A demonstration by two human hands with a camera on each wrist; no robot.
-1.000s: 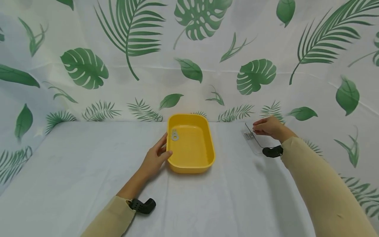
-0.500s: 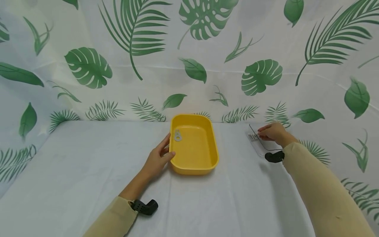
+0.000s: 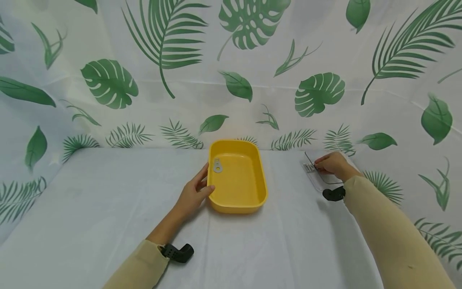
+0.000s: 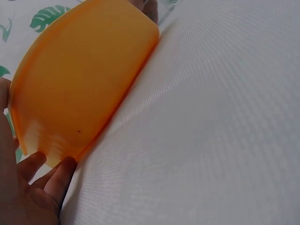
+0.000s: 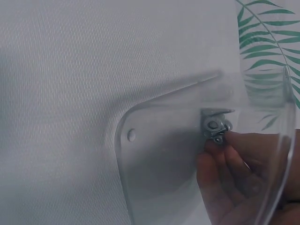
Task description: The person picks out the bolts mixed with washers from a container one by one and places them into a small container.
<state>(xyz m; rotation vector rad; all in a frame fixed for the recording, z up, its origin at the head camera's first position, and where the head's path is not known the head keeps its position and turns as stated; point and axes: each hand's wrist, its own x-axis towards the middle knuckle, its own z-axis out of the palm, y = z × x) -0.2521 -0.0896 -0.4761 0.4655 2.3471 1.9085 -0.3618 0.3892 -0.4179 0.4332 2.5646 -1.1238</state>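
Note:
A yellow plastic tray [image 3: 236, 184] stands on the white cloth. My left hand [image 3: 191, 196] holds its left side, thumb over the rim and fingers against the outer wall. Inside the tray, near the left wall, lies a flat grey metal tab [image 3: 217, 166] with a round hole. To the right is a clear plastic box [image 3: 313, 178]. My right hand [image 3: 333, 164] reaches to its far end, where small metal tabs [image 5: 215, 124] are bunched together. In the right wrist view, thumb and fingertips pinch at the lower edge of this bunch, partly seen through the clear wall.
White cloth [image 3: 231, 249] covers the table. Behind it hangs a white backdrop [image 3: 267, 84] with green leaf prints. The clear box's rim [image 3: 325, 181] passes in front of my right hand in the head view.
My right hand has come down slightly to the metal tabs in the clear box. My left hand keeps its hold on the tray, and the whole head view has shifted a little.

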